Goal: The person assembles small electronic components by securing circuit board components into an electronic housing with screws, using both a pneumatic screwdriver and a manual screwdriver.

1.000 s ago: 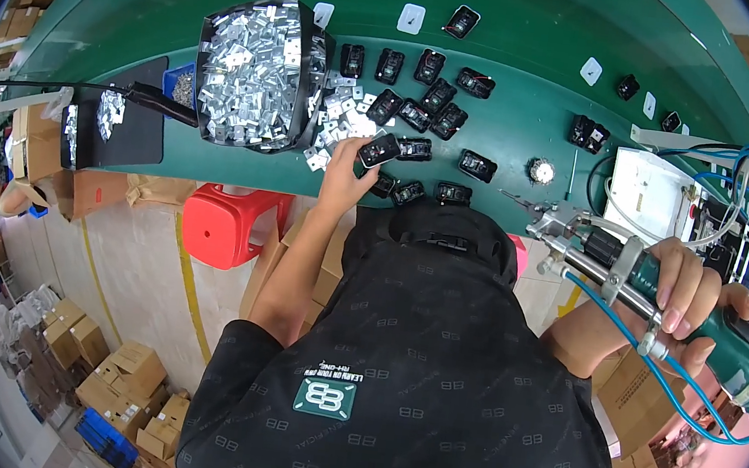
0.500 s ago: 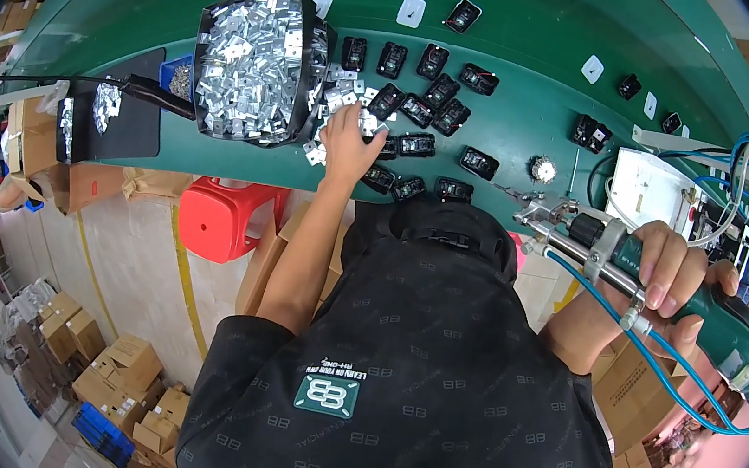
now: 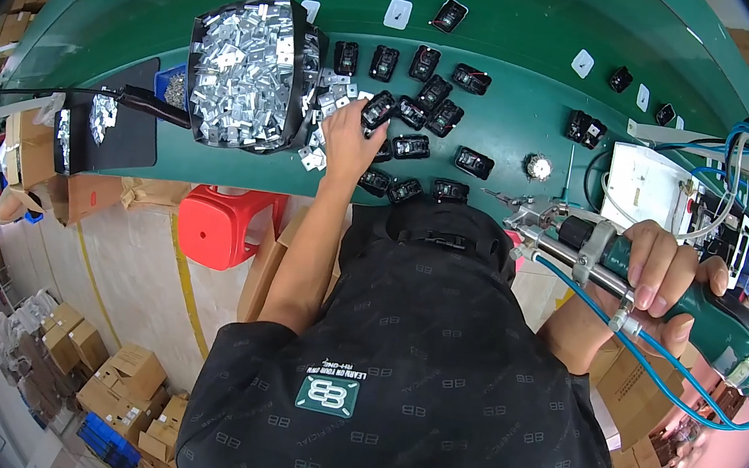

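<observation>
My left hand [image 3: 348, 145] has its fingers and thumb closed around a small black plastic housing [image 3: 377, 111], which is tilted. Loose silver metal brackets [image 3: 336, 91] lie beside and partly under this hand. In my right hand [image 3: 664, 274] is a green electric screwdriver [image 3: 706, 317], its metal-fitted front end pointing left over the bench edge. Blue air hoses run from its metal fittings. More black housings [image 3: 411, 147] with inner parts showing lie on the green bench right of my left hand.
A black bin [image 3: 245, 73] heaped with silver brackets stands left of my left hand. A round metal part [image 3: 539, 167] lies near the screwdriver tip. A white box [image 3: 637, 187] with cables stands at right. A red stool [image 3: 214, 228] is below the bench edge.
My left hand has moved from the loose brackets to a black housing and closed on it. My right hand keeps hold of the electric screwdriver, almost unmoved.
</observation>
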Action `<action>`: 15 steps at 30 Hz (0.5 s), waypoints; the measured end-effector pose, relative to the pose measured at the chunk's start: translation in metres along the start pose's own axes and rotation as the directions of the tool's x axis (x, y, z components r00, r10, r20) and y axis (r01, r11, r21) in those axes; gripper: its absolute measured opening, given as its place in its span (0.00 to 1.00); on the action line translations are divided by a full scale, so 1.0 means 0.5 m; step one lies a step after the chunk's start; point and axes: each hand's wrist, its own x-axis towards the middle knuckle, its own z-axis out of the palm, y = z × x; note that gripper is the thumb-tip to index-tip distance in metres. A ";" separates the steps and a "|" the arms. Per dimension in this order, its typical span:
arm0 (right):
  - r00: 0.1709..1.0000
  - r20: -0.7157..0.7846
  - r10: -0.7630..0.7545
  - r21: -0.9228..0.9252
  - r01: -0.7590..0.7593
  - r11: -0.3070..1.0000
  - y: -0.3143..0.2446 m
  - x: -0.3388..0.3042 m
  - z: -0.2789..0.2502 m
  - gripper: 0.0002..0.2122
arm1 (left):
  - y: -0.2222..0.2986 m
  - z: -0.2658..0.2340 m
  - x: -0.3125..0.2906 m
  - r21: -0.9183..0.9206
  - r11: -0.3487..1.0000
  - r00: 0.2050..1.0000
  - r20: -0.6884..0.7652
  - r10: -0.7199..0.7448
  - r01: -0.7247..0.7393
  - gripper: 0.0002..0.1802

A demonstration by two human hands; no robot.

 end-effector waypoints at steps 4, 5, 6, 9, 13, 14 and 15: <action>1.000 0.029 0.003 -0.014 -0.003 1.000 0.004 0.005 -0.004 0.20 | 0.072 -0.065 -0.017 -0.200 0.979 0.997 0.056 0.058 -0.046 0.27; 1.000 0.030 0.002 0.006 -0.003 1.000 0.010 0.006 -0.003 0.20 | 0.091 -0.081 -0.021 -0.250 0.962 0.990 0.061 0.131 -0.112 0.28; 1.000 0.031 0.001 0.026 -0.002 1.000 0.015 0.006 -0.001 0.20 | 0.108 -0.091 -0.026 -0.274 0.951 0.984 0.070 0.167 -0.142 0.28; 0.999 0.031 0.006 0.005 -0.006 1.000 0.012 0.009 0.009 0.20 | 0.170 -0.118 -0.036 -0.439 0.884 0.964 0.122 0.235 -0.160 0.28; 1.000 -0.013 -0.007 -0.005 0.007 1.000 0.007 0.007 0.023 0.19 | 0.205 -0.130 -0.037 -0.457 0.828 0.910 0.086 0.407 -0.327 0.28; 1.000 -0.013 -0.009 -0.006 0.008 1.000 0.007 0.007 0.024 0.19 | 0.210 -0.131 -0.040 -0.465 0.822 0.903 0.101 0.419 -0.329 0.28; 1.000 0.004 -0.012 0.007 0.012 1.000 0.007 0.008 0.023 0.19 | 0.215 -0.133 -0.041 -0.474 0.815 0.895 0.115 0.431 -0.332 0.29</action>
